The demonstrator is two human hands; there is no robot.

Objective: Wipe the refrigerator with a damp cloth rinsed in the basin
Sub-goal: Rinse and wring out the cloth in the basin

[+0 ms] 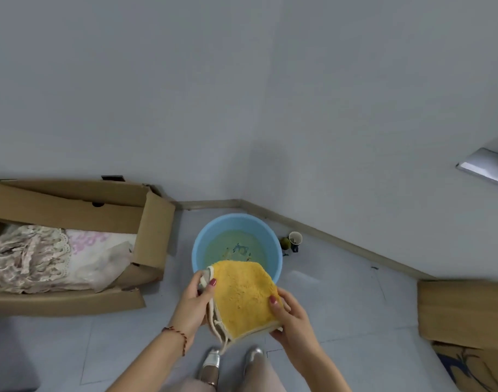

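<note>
A yellow fluffy cloth [243, 295] with a beige edge is held folded above the floor, just in front of the basin. My left hand [192, 301] grips its left edge with the thumb on top. My right hand [291, 315] grips its right lower corner. The light blue round basin [205, 236] stands on the floor by the wall corner, with greenish water and a pattern on its bottom. The cloth covers the basin's near rim. The refrigerator is not in view.
An open cardboard box [154, 230] with lace fabrics lies left of the basin. A small paper cup [295, 238] and a dark object stand right of it by the skirting. Flat cardboard [462, 309] lies at the right. My two feet in silver shoes [211, 363] show below.
</note>
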